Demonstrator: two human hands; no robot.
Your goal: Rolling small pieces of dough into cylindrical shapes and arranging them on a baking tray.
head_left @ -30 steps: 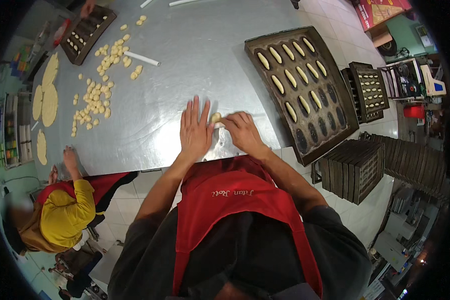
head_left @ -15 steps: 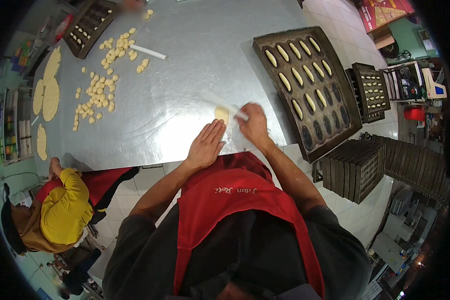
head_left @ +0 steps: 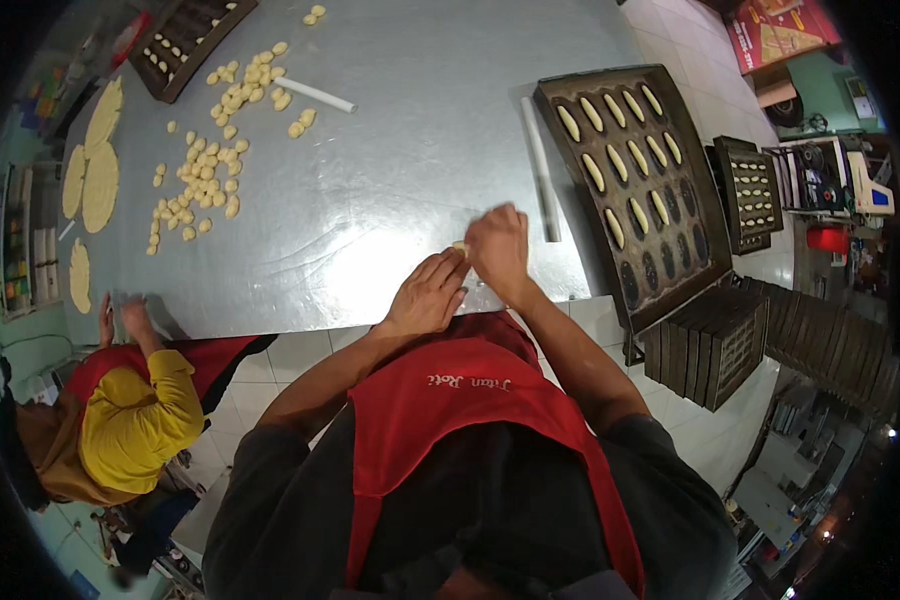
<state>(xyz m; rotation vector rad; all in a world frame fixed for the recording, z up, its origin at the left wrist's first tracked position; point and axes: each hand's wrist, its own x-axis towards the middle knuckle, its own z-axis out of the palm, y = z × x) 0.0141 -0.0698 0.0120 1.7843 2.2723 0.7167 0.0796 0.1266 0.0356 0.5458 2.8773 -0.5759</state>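
Note:
My left hand (head_left: 430, 290) lies with fingers fairly straight on the steel table beside a small pale dough piece (head_left: 460, 247) near the front edge. My right hand (head_left: 498, 250) has its fingers curled at that dough, gripping it, and hides most of it. A white rolling pin (head_left: 540, 170) lies right of my hands, alongside a dark baking tray (head_left: 710, 240) with long dough pieces in many of its moulds. Several dough balls (head_left: 210, 170) are scattered on the left, with another white rod (head_left: 315, 93) among them.
The steel table (head_left: 390, 150) holds flattened dough sheets (head_left: 100, 190) and another tray (head_left: 195, 45) at left. A co-worker in yellow (head_left: 135, 420) works at the left edge. A smaller filled tray (head_left: 745, 190) and stacked moulded trays (head_left: 710, 350) stand off the table at right.
Since half a second ago the rolling pin has left my right hand and lies beside the tray. My right hand is now curled at the dough. The view has shifted slightly.

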